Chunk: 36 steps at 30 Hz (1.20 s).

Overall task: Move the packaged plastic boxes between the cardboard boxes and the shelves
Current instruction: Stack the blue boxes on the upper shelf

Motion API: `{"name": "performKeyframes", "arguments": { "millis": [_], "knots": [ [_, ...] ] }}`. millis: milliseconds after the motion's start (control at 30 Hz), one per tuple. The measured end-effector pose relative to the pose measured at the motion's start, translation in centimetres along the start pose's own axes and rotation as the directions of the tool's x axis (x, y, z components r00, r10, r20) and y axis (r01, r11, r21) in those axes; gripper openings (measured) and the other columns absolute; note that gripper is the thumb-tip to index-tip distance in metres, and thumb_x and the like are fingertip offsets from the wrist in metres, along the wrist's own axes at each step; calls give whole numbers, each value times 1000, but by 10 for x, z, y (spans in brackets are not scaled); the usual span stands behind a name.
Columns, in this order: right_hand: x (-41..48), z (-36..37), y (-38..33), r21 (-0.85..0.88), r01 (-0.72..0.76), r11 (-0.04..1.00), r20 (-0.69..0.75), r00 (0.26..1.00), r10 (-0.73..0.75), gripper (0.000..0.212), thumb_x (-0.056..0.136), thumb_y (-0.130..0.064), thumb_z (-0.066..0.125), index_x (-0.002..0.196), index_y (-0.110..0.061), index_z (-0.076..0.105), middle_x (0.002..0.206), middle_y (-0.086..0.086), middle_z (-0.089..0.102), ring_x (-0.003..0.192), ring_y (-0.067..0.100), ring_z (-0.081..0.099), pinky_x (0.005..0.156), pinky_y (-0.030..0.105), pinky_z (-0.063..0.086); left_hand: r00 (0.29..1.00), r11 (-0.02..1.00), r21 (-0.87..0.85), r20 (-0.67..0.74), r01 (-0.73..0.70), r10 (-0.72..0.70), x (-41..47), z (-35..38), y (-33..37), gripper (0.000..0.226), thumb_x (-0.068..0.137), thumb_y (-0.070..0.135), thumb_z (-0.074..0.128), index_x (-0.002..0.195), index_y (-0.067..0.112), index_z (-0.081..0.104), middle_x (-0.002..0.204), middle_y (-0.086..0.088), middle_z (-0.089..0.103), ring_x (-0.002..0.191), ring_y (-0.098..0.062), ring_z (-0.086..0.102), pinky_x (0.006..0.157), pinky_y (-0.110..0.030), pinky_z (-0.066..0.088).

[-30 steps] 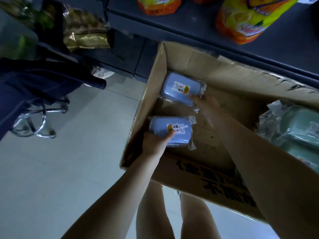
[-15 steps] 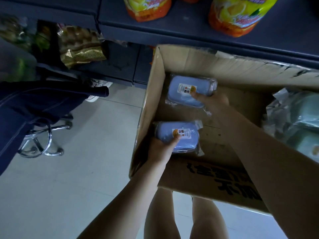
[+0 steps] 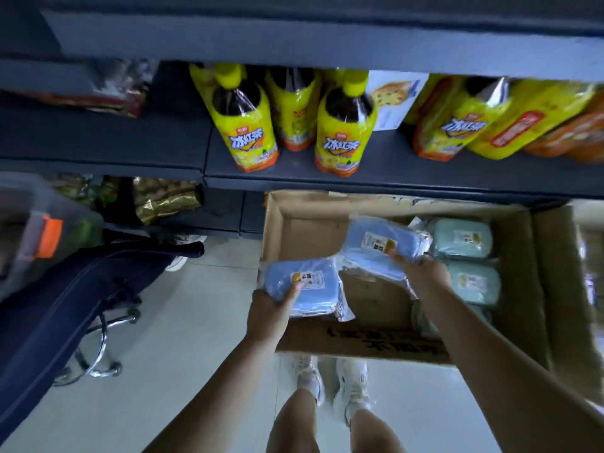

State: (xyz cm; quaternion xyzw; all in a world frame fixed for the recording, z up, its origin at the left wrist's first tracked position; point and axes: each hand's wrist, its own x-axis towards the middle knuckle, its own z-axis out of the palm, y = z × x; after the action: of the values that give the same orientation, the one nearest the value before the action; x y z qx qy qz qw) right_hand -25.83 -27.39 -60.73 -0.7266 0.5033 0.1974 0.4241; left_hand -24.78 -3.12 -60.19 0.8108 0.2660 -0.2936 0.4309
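- While a person stands over an open cardboard box [image 3: 359, 346] on a pale floor, each hand holds one film-wrapped blue plastic box above it.
- The left hand [image 3: 269, 310] grips the near blue box [image 3: 305, 286] by its edge, thumb curled onto the label, over the cardboard box's 9 o'clock wall.
- The right hand [image 3: 421, 273] clasps the far blue box [image 3: 379, 245], which is tilted, at 2 o'clock from the near one and above the cardboard box's middle.
- Two green packaged boxes [image 3: 461, 238] lie inside the cardboard box along its 3 o'clock side, one behind the other.
- A dark shelf [image 3: 392, 179] runs at 12 o'clock of the cardboard box and carries yellow-labelled tea bottles [image 3: 246, 125].
- At 9 o'clock, a dark blue garment [image 3: 65, 305] drapes over a chrome-legged stool [image 3: 98, 361].
- White shoes [image 3: 309, 377] show at 6 o'clock, just below the cardboard box's near wall.
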Motion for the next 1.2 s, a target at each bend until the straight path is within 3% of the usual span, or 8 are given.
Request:
{"name": "performKeyframes", "arguments": {
  "millis": [67, 333, 467, 533, 633, 833, 1000, 1200],
  "knots": [
    [-24, -20, -8, 79, 18, 997, -27, 1000, -16, 41, 84, -50, 63, 74, -13, 49, 65, 4, 46, 63, 22, 49, 53, 27, 34, 1000, 999, -45, 11, -3, 3, -16, -14, 14, 44, 78, 52, 68, 69, 12, 52, 58, -2, 50, 58, -21, 50, 53, -26, 34],
    [-126, -122, -50, 217, 247, 945, -141, 965, -220, 42, 87, -41, 64, 72, -6, 48, 61, 6, 38, 53, 18, 36, 50, 30, 24, 989, 917, -376, 14, -132, 148, -110, -75, 93, 21, 83, 32, 72, 94, 21, 58, 87, 2, 61, 79, -15, 56, 72, -29, 47],
    [-179, -170, -69, 184, 403, 896, -167, 912, -376, 42, 88, -43, 61, 67, -9, 46, 57, 4, 36, 52, 18, 34, 52, 30, 25, 972, 858, -472, 7, -203, 234, -169, -105, 127, 19, 86, 20, 68, 100, 15, 56, 89, -2, 61, 72, -12, 57, 46, -15, 49],
    [-210, -193, -75, 188, 460, 868, -169, 885, -433, 41, 87, -43, 63, 73, -6, 53, 65, 5, 44, 58, 19, 41, 56, 30, 31, 961, 832, -499, -6, -241, 275, -198, -120, 139, 19, 85, 23, 69, 96, 15, 57, 94, -4, 61, 77, -15, 59, 58, -22, 51],
    [-254, -228, -83, 246, 553, 796, -227, 831, -507, 54, 83, -44, 67, 98, 8, 61, 80, 10, 48, 73, 21, 44, 67, 30, 32, 913, 808, -457, -22, -371, 406, -242, -143, 157, 16, 85, 32, 68, 94, 21, 60, 93, 0, 65, 85, -15, 61, 78, -29, 48],
    [-344, -288, -122, 273, 674, 687, -302, 738, -603, 60, 85, -41, 67, 112, 11, 58, 105, 21, 63, 100, 35, 58, 83, 37, 44, 792, 725, -318, -232, -610, 564, -317, -215, 212, 43, 81, 48, 68, 101, 10, 65, 99, -8, 69, 89, -22, 64, 86, -38, 52],
    [-398, -310, -169, 400, 738, 544, -324, 669, -669, 54, 82, -43, 69, 102, 7, 65, 92, 11, 59, 80, 22, 49, 72, 29, 35, 681, 657, -203, -338, -726, 649, -356, -266, 254, 83, 53, 75, 64, 104, 9, 63, 101, -9, 68, 93, -25, 64, 90, -45, 51],
    [-432, -311, -236, 334, 836, 436, -402, 545, -736, 51, 83, -41, 68, 87, 10, 65, 77, 9, 54, 72, 22, 46, 66, 31, 37, 603, 586, -177, -392, -790, 695, -357, -315, 308, 61, 76, 62, 64, 103, 8, 63, 103, -9, 67, 90, -24, 61, 81, -37, 50]
  ]
}}
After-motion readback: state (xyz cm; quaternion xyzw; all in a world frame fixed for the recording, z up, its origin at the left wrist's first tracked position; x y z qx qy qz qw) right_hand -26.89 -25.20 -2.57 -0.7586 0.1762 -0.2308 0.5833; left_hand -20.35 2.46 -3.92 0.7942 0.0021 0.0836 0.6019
